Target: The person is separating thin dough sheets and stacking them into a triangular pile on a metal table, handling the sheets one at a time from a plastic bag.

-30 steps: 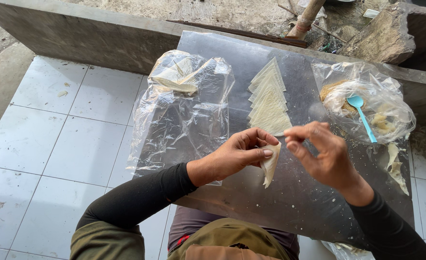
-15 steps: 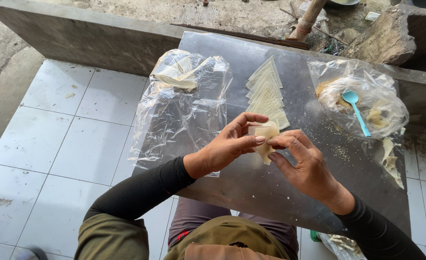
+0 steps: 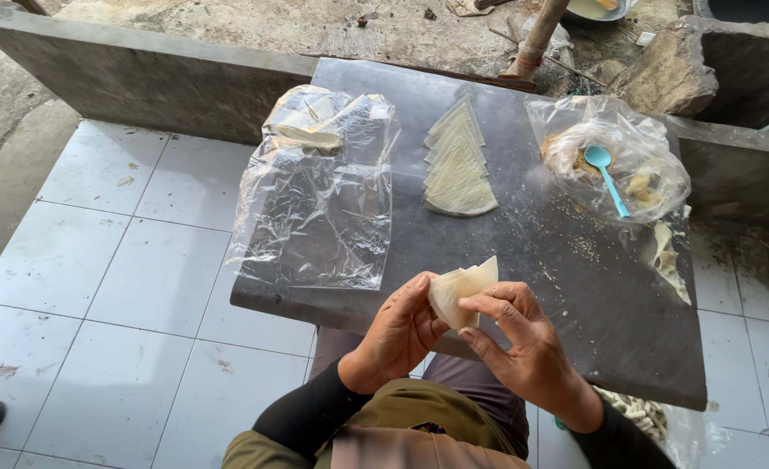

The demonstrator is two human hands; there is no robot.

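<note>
My left hand point(image 3: 399, 334) and my right hand point(image 3: 519, 334) together hold a pale folded pastry wrapper point(image 3: 460, 291) just above the near edge of a dark board point(image 3: 575, 287). Fingers of both hands pinch its sides. Farther back on the board lies an overlapping row of triangular wrappers point(image 3: 457, 161). At the right, a clear bag holds a bowl of filling point(image 3: 614, 165) with a blue spoon point(image 3: 608, 175) in it.
A large crumpled clear plastic bag point(image 3: 319, 195) with a few wrappers inside covers the board's left part. White floor tiles point(image 3: 115, 287) lie to the left. A low concrete wall point(image 3: 141, 74) runs behind the board. A scrap of dough point(image 3: 666, 260) lies at the right.
Both hands have drawn back from the middle of the board toward my body, carrying the wrapper. The wrapper is now folded into a pocket shape between my fingers.
</note>
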